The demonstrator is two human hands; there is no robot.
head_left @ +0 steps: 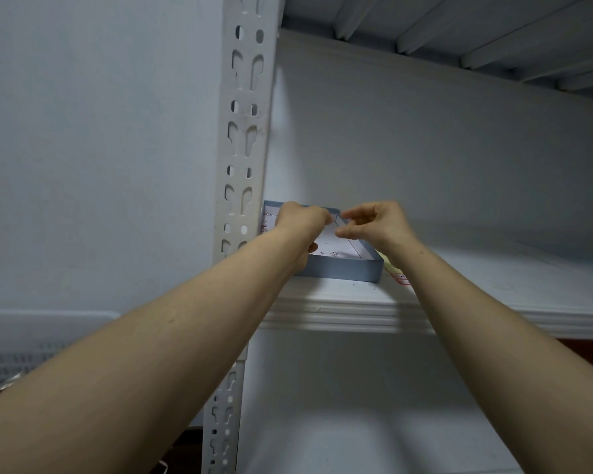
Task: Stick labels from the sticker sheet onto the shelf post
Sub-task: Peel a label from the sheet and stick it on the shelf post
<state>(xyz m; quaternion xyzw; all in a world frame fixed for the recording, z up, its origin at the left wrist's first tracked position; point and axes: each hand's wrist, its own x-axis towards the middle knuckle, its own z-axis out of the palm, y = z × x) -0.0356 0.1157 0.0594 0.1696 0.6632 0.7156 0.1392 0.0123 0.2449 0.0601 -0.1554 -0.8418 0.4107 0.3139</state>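
Observation:
The white slotted shelf post (pixel 243 138) rises at centre left. To its right, a shallow blue-grey box (pixel 343 268) sits on the shelf with small label scraps on its floor. A white sheet with red print (pixel 267 220) lies at the box's left end. My left hand (pixel 300 222) reaches over the box with its back towards me, its fingers curled and hidden. My right hand (pixel 374 224) hovers over the box's right side. Its thumb and forefinger are loosely curled and point at the left fingertips, with nothing visible between them. A yellow and red sticker sheet (pixel 399 276) peeks out beside my right forearm.
The white shelf board (pixel 493 285) runs to the right, with a ribbed front edge (pixel 339 313). Another shelf (pixel 459 35) hangs overhead. A white slotted crate (pixel 31 347) stands low on the left against the wall.

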